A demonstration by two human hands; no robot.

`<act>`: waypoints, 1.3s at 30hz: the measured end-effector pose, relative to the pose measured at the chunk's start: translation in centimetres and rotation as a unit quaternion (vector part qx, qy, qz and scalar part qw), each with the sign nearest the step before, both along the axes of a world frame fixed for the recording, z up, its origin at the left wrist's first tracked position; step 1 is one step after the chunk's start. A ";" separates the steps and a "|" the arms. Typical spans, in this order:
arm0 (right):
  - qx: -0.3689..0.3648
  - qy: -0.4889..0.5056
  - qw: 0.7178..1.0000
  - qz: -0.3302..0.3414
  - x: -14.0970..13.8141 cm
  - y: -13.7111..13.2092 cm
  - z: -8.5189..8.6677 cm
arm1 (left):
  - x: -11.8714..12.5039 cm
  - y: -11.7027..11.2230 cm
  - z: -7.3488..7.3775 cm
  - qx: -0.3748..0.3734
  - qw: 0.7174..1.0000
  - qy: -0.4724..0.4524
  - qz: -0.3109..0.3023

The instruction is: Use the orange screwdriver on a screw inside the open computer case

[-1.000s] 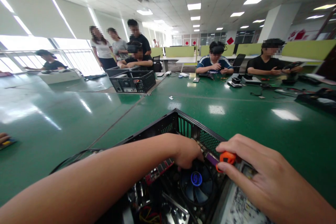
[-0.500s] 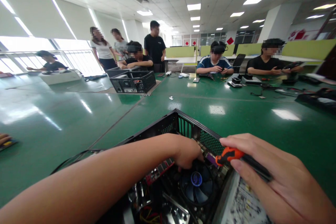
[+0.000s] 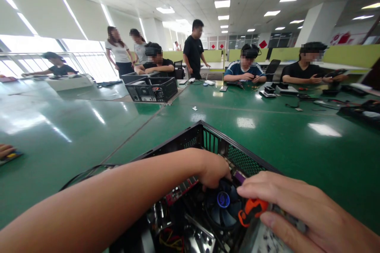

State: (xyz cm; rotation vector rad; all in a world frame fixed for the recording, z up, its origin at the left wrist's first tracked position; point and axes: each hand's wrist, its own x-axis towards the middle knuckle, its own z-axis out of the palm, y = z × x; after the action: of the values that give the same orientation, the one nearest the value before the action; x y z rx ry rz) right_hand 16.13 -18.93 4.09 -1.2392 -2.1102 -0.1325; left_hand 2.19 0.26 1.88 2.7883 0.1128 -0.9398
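An open black computer case (image 3: 208, 136) lies in front of me on the green table (image 3: 74, 126). Inside it a black fan with a blue hub (image 3: 223, 200) sits on the board. My left hand (image 3: 212, 170) reaches into the case just behind the fan; its fingers curl down out of sight. My right hand (image 3: 297, 209) is at the case's right edge, closed round an orange-and-black screwdriver (image 3: 251, 210) whose handle end points toward the fan.
A second black case (image 3: 152, 89) stands further back on the table. Several people sit or stand along the far side, with small tools and parts (image 3: 268, 91) before them. A black cable (image 3: 86, 173) loops left of my case. Another person's hand (image 3: 6, 151) shows at the left edge.
My right hand with the screwdriver has dropped lower and nearer the fan. The view has tilted slightly. A standing person in black at the back has walked to the right.
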 end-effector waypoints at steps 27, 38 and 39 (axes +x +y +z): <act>-0.038 0.016 0.994 -0.100 0.9 0.0 -1.0 | 0.2 0.1 0.4 -0.004 1.000 0.017 -0.005; -0.037 0.001 0.991 -0.131 1.0 0.9 -1.3 | -0.1 0.0 0.5 -0.018 1.000 0.006 0.024; -0.038 0.002 0.991 -0.130 0.9 0.9 -1.2 | -0.1 0.0 0.5 -0.020 1.000 0.003 0.021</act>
State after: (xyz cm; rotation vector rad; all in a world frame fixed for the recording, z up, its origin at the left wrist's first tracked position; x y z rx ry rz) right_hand 17.06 -18.07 2.89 -1.5548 -1.9582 -0.1656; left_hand 2.04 0.27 2.36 2.7349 0.1509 -0.9303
